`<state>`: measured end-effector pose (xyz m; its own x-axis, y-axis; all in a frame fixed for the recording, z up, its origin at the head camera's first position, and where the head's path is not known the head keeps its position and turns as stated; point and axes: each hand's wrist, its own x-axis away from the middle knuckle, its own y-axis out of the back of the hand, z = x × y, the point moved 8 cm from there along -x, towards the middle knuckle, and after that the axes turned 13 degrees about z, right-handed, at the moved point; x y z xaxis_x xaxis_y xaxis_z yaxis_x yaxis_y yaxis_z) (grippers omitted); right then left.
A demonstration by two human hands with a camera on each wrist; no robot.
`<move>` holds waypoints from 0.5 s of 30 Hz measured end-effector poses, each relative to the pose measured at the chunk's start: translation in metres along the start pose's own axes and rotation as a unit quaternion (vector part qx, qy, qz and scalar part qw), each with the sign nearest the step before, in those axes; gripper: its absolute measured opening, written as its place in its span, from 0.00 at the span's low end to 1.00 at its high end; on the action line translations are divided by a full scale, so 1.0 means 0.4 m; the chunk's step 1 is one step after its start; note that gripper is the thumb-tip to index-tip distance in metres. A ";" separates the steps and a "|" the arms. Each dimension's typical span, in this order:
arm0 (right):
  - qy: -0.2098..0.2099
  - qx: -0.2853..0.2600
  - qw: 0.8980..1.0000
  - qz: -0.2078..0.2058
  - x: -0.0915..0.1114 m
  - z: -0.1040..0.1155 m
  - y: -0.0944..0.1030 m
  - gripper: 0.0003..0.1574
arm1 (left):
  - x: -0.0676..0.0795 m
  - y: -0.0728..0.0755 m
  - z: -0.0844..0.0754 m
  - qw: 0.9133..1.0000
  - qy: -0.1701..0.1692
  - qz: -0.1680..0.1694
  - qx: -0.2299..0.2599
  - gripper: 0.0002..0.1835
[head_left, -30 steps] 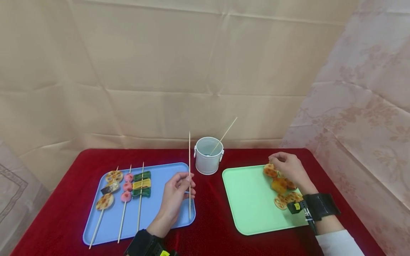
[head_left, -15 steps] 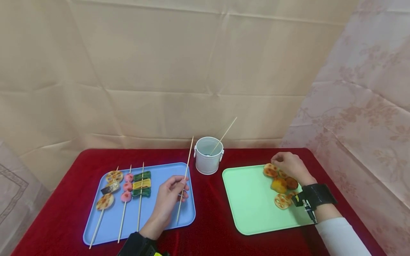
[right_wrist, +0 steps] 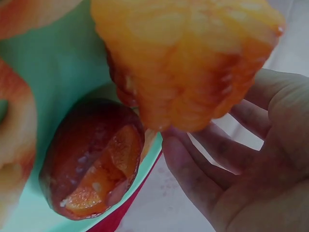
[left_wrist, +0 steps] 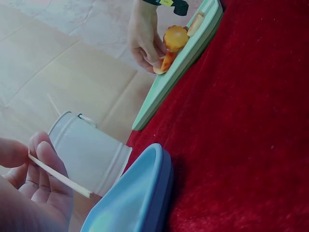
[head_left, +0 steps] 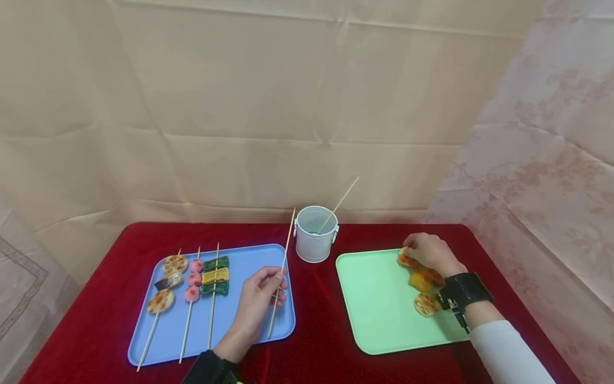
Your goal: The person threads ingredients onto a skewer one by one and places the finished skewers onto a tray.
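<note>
My left hand [head_left: 254, 301] pinches a bare bamboo skewer [head_left: 288, 242] between thumb and fingers, above the right part of the blue tray [head_left: 244, 256]. The skewer tilts, its pointed end up beside the bucket. Over the back of the green tray [head_left: 374, 298], my right hand [head_left: 431, 253] pinches a browned food slice [head_left: 408, 260] at the tray's edge, fingers curled to it; the left wrist view shows this slice [left_wrist: 168, 61] at the fingertips. A yellow corn piece [right_wrist: 188, 63], a reddish-brown oval piece [right_wrist: 91, 159] and a lotus root slice [head_left: 426, 304] lie nearby.
On the blue tray lie three loaded skewers: lotus root [head_left: 175, 263] with a dark-skinned piece and a browned round, pink balls [head_left: 194, 279], and green and yellow pieces [head_left: 215, 275]. A white bucket [head_left: 314, 245] holding one skewer [head_left: 347, 192] stands between the trays, on red cloth [head_left: 316, 330].
My left hand has moved slightly down, and its skewer has tilted from upright to lean right at the top. My right hand has come lower, onto the browned slice.
</note>
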<state>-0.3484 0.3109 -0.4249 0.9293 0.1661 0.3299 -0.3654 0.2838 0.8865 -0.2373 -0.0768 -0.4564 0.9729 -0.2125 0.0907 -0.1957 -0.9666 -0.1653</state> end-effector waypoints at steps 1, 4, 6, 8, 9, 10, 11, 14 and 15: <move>0.004 0.004 1.000 -0.002 0.000 0.000 0.000 0.17 | 0.000 -0.001 -0.001 1.000 -0.001 0.000 0.002 0.19; 0.014 0.008 1.000 -0.004 0.001 0.001 0.001 0.16 | 0.000 -0.002 0.001 1.000 -0.004 0.000 0.006 0.18; 0.020 0.011 1.000 -0.005 0.001 0.002 0.002 0.16 | -0.001 -0.002 0.003 1.000 -0.004 -0.002 0.008 0.18; 0.022 0.011 1.000 -0.005 0.000 0.001 0.001 0.15 | -0.001 -0.003 0.005 1.000 -0.004 -0.001 0.008 0.18; 0.022 0.010 1.000 -0.004 -0.001 0.000 0.000 0.15 | -0.001 -0.003 0.005 1.000 -0.004 -0.001 0.009 0.18; 0.022 0.009 1.000 -0.003 -0.002 -0.001 -0.001 0.14 | -0.001 -0.003 0.006 1.000 -0.003 -0.002 0.011 0.18; 0.023 0.008 1.000 -0.003 -0.003 -0.002 -0.001 0.14 | -0.001 -0.003 0.007 1.000 -0.002 -0.002 0.011 0.18; 0.027 0.009 1.000 -0.005 -0.006 -0.006 -0.001 0.11 | -0.001 -0.002 0.009 1.000 0.004 -0.004 0.013 0.17; 0.030 0.010 0.999 -0.007 -0.006 -0.007 0.001 0.11 | -0.001 -0.002 0.010 1.000 0.004 -0.003 0.013 0.17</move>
<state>-0.3507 0.3132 -0.4264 0.9290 0.2196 0.2978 -0.3508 0.2672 0.8975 -0.2369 -0.0754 -0.4600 0.9731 -0.2074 0.1003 -0.1859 -0.9641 -0.1898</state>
